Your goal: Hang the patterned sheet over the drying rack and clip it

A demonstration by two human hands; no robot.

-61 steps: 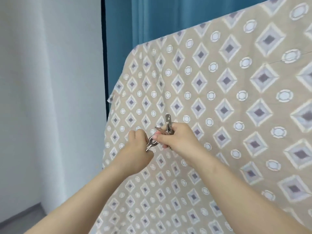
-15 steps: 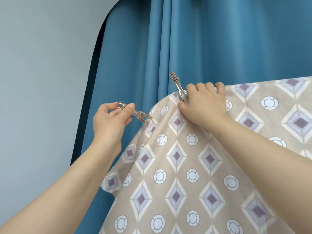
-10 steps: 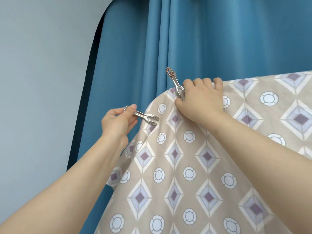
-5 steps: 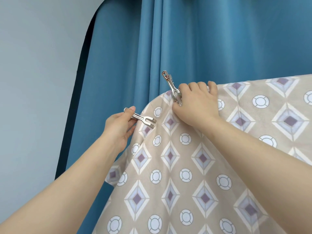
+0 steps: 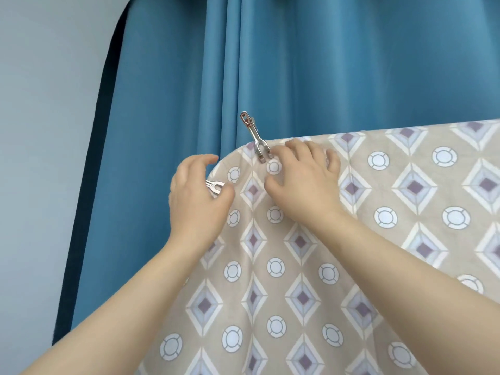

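Left hand (image 5: 198, 204), reaching up from the lower left, is closed around a loose clip (image 5: 215, 187). Only the clip's forked silver end is shown, poking out between thumb and palm right at the sheet's left edge. Right hand (image 5: 303, 182) is laid flat on the patterned sheet (image 5: 405, 239) just below its top edge, with the fingers loosely bent and spread over the fabric and nothing gripped. Its index fingertip lies just beside a standing clip (image 5: 255, 139).

That clip is of bright metal. Its forked jaws are set over the sheet's top edge near the left corner, and its handle is tilted up and slightly to the left.

The sheet is draped so that its top edge runs level from the rounded left corner to the right border, and the cloth falls towards the viewer, filling the lower right of the view. What it hangs over is hidden by the fabric. The cloth is warm beige, printed with rows of white-edged diamonds, pale blue-grey with mauve centres, alternating with white rings.

Behind the sheet, a deep blue curtain (image 5: 297, 63) is hung in vertical folds — a pale grey wall (image 5: 40, 131) is seen to its left.
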